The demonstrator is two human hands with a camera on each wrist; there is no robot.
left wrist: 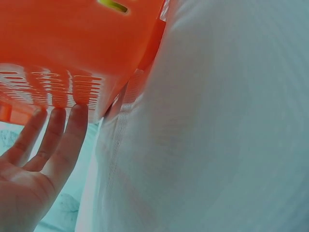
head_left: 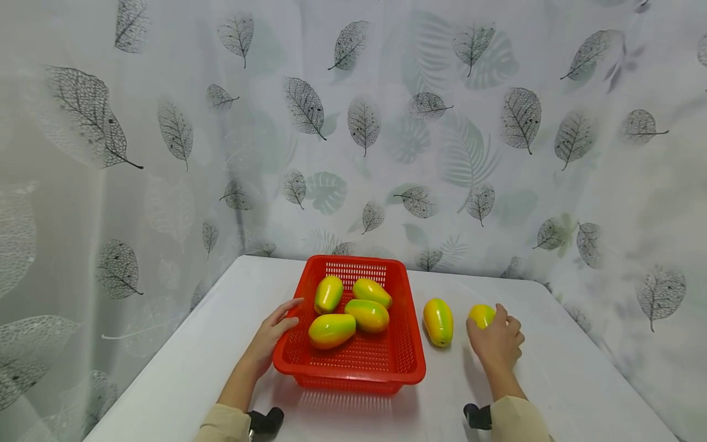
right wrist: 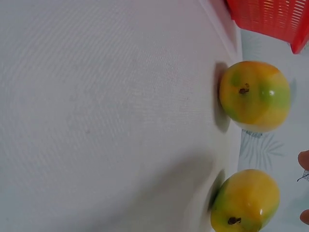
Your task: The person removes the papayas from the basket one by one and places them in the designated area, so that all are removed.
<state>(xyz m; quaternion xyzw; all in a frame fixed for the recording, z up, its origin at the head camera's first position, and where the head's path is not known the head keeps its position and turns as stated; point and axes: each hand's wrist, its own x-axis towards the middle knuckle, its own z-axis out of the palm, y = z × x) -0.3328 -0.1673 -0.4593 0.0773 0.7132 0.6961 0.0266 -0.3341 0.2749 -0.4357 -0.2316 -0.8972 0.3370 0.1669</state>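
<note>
My left hand (head_left: 272,331) is at the left side of a red plastic basket (head_left: 359,366). In the left wrist view its extended fingers (left wrist: 70,137) touch the slotted wall. Inside the basket lie several glossy yellow-green fruits (head_left: 332,331), papaya-like in shape. Two more such fruits are on the table to the right of the basket. My right hand (head_left: 499,341) hovers over the farther one (head_left: 482,315), partly covering it in the head view. In the right wrist view, its fingertips (right wrist: 305,160) appear apart from that fruit (right wrist: 246,200). The other loose fruit (head_left: 439,322) lies between basket and hand.
The white table (head_left: 580,368) carries the basket and the loose fruits. Leaf-patterned curtains (head_left: 364,123) hang behind and along both sides of it. Black wrist straps with devices (head_left: 267,422) sit beneath both sleeves.
</note>
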